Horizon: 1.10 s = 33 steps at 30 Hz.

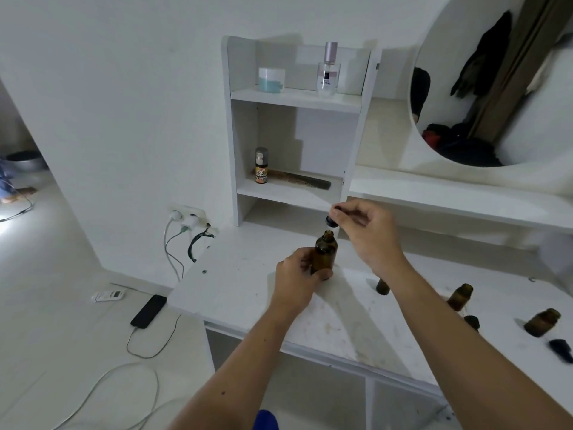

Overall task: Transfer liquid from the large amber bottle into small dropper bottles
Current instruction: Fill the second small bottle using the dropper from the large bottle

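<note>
My left hand (297, 276) grips an amber bottle (324, 252) upright on the white table (242, 283); its neck is uncapped. My right hand (369, 234) pinches a black dropper cap (331, 221) just above and to the right of the neck. Three small amber bottles without caps are on the right: one upright (383, 286) partly behind my right forearm, one upright (460, 297), one tilted (542, 322). Two black caps (472, 321) (561, 349) lie near them.
A white shelf unit (294, 97) at the table's back holds a jar, a perfume bottle, a small spray bottle and a comb. A round mirror (483, 82) leans at the right. On the floor at the left lie a phone (148, 311) and cables.
</note>
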Available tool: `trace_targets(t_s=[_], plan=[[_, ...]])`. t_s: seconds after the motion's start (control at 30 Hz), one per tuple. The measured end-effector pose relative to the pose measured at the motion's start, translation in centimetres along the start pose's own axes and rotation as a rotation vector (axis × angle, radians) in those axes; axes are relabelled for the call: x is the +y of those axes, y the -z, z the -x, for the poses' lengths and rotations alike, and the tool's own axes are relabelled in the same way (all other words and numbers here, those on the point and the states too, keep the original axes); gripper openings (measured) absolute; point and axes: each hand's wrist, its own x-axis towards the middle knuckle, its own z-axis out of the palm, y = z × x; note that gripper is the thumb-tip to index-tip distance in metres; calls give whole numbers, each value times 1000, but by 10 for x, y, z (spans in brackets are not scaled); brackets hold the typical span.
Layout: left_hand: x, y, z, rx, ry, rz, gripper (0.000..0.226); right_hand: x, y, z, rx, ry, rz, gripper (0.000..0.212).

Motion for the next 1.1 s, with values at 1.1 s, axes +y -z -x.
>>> trace_targets(t_s=[1.1], plan=[[3, 0, 1, -13, -5, -38, 54, -19, 4, 5, 76, 41, -79, 9]])
